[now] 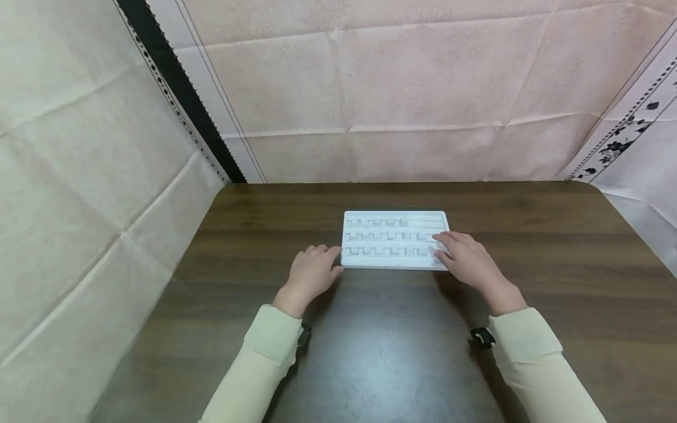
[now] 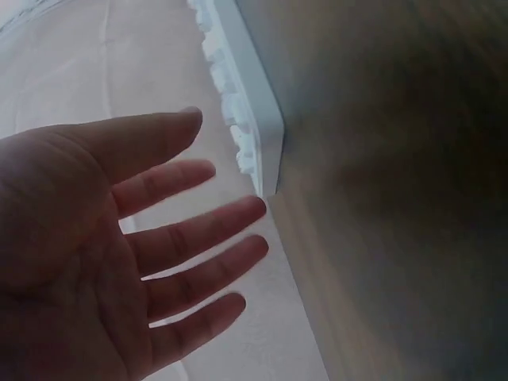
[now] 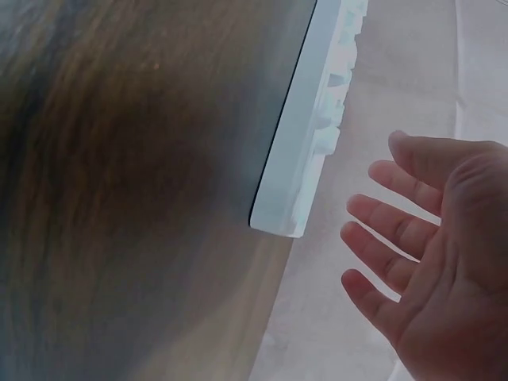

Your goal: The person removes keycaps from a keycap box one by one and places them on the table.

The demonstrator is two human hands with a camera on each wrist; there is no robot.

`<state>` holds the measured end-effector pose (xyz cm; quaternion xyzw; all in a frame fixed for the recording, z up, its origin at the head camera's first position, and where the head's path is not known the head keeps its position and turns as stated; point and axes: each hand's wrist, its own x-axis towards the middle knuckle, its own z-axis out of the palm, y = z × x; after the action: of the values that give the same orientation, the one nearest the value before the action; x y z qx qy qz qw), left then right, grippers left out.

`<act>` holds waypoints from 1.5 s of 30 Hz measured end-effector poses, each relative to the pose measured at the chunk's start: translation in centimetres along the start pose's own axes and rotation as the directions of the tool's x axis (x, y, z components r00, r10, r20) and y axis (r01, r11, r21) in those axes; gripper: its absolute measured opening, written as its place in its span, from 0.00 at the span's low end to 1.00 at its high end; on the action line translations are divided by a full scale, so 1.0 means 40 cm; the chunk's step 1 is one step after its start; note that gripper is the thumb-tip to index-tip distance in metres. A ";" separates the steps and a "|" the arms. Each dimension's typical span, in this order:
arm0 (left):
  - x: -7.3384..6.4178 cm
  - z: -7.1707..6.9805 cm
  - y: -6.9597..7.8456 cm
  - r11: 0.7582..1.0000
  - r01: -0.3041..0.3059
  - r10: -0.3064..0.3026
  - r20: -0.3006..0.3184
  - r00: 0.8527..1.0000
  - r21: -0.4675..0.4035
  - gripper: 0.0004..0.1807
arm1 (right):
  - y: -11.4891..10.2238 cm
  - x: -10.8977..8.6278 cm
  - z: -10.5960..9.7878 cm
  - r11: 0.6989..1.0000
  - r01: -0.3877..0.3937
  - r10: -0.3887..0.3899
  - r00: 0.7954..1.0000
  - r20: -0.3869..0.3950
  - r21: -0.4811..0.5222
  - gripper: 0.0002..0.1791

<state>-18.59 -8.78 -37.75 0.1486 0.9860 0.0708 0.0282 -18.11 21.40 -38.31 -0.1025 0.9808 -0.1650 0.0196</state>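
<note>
A white rectangular board (image 1: 435,216) lies flat on the brown wooden table, with small white raised pieces (image 1: 390,236) set along it in three rows. My left hand (image 1: 311,271) is at the board's left end, thumb and fingertips close to the edge. Over the right end reach the fingertips of my right hand (image 1: 468,258). In the left wrist view the left fingers are spread and relaxed beside the board's corner (image 2: 270,147). The right wrist view shows the right palm with loosely bent fingers, apart from the board's side wall (image 3: 279,186). Neither hand holds anything.
The dark wood table (image 1: 370,341) extends around the board on every side. Pale patterned cloth (image 1: 423,88) hangs behind its far edge, and more cloth (image 1: 79,205) hangs along the left. A dark wrist strap (image 1: 482,338) shows at the right cuff.
</note>
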 end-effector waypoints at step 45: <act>0.066 0.040 0.027 0.991 -0.072 0.075 -0.021 0.997 0.116 0.07 | -0.042 0.089 0.036 0.991 0.072 -0.075 0.997 -0.020 -0.115 0.09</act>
<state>-20.68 -6.76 -39.28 0.1855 0.9825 0.0168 0.0044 -21.16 18.64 -39.14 -0.1375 0.9843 -0.1103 -0.0042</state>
